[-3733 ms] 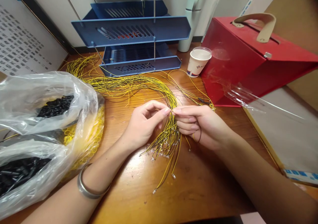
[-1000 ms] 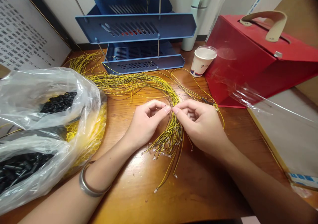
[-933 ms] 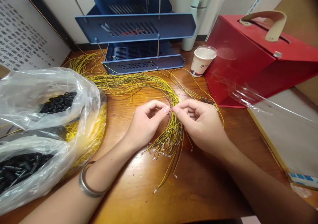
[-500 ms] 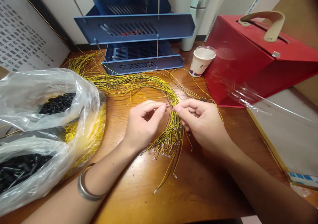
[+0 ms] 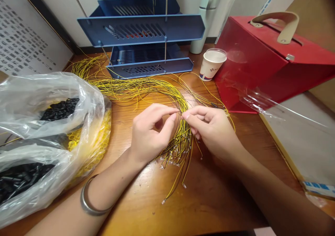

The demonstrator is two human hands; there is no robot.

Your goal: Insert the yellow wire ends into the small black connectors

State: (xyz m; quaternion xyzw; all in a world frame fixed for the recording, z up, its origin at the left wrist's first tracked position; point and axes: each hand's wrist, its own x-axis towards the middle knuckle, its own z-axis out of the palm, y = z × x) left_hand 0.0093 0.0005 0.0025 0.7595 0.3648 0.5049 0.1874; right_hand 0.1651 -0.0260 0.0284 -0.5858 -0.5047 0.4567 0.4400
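Note:
A long bundle of thin yellow wires (image 5: 146, 87) with small clear tips curves across the wooden desk and ends in a fan below my hands. My left hand (image 5: 150, 133), a metal bangle on its wrist, pinches thumb against forefinger just above the bundle. My right hand (image 5: 211, 129) pinches too, its fingertips almost touching those of the left. Something very small, probably a wire end, sits between the two pinches; I cannot make it out. Both hands hover over the fanned wire tips (image 5: 175, 155).
Clear plastic bags (image 5: 39, 131) with small black pieces and yellow rings lie at the left. A blue stacked letter tray (image 5: 141, 30) stands at the back, a paper cup (image 5: 210, 64) and a red box with a handle (image 5: 267, 61) at the right. A flat packet lies further right.
My fingertips parted slightly and came together again in a pinch. My left hand has rolled a little, its fingers curled more. The wires have hardly shifted.

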